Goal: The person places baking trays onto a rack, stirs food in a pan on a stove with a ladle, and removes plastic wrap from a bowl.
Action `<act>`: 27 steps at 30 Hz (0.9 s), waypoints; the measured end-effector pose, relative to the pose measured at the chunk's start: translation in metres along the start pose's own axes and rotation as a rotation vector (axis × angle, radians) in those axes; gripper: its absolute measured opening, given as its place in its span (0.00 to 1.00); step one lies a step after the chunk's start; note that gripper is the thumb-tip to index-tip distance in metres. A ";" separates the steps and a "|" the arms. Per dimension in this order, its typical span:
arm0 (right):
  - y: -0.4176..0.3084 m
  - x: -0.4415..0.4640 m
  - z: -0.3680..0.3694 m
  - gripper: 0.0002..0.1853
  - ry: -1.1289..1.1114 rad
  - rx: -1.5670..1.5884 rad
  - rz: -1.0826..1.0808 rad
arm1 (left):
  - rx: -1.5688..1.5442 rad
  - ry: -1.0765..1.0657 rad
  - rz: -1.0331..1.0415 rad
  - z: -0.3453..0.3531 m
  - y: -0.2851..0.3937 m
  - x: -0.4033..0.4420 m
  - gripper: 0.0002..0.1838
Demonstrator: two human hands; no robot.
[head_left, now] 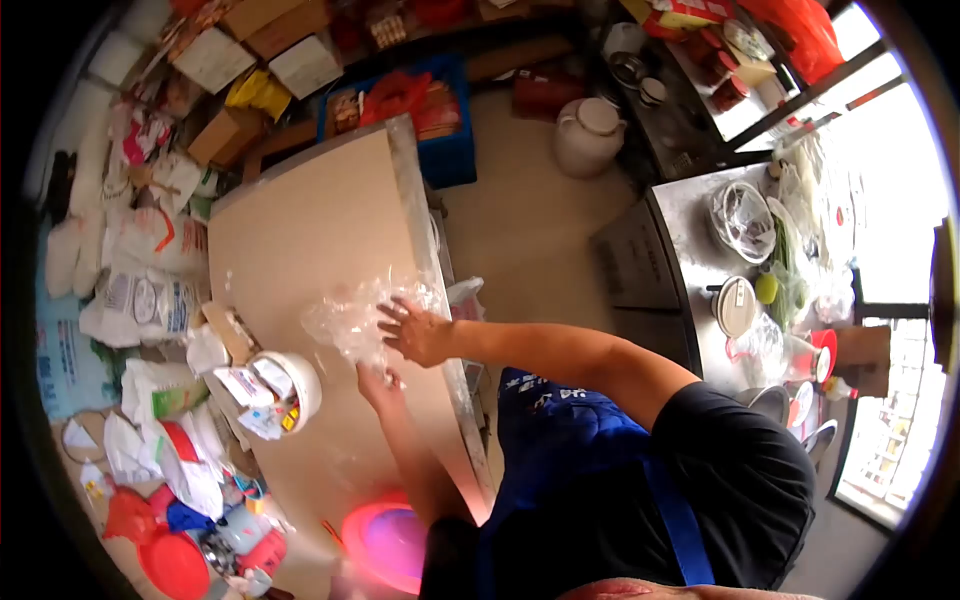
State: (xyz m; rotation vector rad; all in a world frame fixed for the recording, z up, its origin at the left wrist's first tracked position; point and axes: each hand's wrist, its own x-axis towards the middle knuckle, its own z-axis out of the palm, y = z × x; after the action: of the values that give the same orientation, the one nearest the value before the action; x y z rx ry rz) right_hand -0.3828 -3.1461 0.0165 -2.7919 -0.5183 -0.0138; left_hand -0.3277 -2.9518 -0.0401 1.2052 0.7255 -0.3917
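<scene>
A crumpled clear plastic bag (pixel 345 318) lies on the tan worktable (pixel 310 220) in front of me. My right hand (pixel 424 335) rests over its near side with the fingers spread, palm down. Just below it, my left hand (pixel 380 386) has its fingers curled at the lower edge of the plastic and appears to pinch it. Parts of the bag under my right hand are hidden.
A white tub (pixel 292 388) with packets stands at the table's left edge. A pink basin (pixel 388 540) is near my left forearm. Stuffed sacks (pixel 150 305) line the left side. A blue crate (pixel 445 150) stands beyond the table, and a steel counter (pixel 690 235) at right.
</scene>
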 end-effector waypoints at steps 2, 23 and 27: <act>-0.003 -0.001 0.003 0.29 -0.069 0.000 0.007 | 0.177 0.198 0.115 0.026 0.013 -0.054 0.29; -0.011 -0.082 -0.040 0.21 0.522 0.602 0.234 | 0.910 0.173 0.867 -0.032 0.009 -0.027 0.17; -0.003 -0.169 -0.024 0.15 0.501 0.605 0.518 | 0.425 0.095 0.963 -0.022 0.016 -0.061 0.13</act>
State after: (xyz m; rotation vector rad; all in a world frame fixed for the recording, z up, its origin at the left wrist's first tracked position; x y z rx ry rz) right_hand -0.5402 -3.2097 0.0294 -2.1309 0.2872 -0.3656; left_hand -0.3680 -2.9320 0.0091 1.8246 0.0712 0.3371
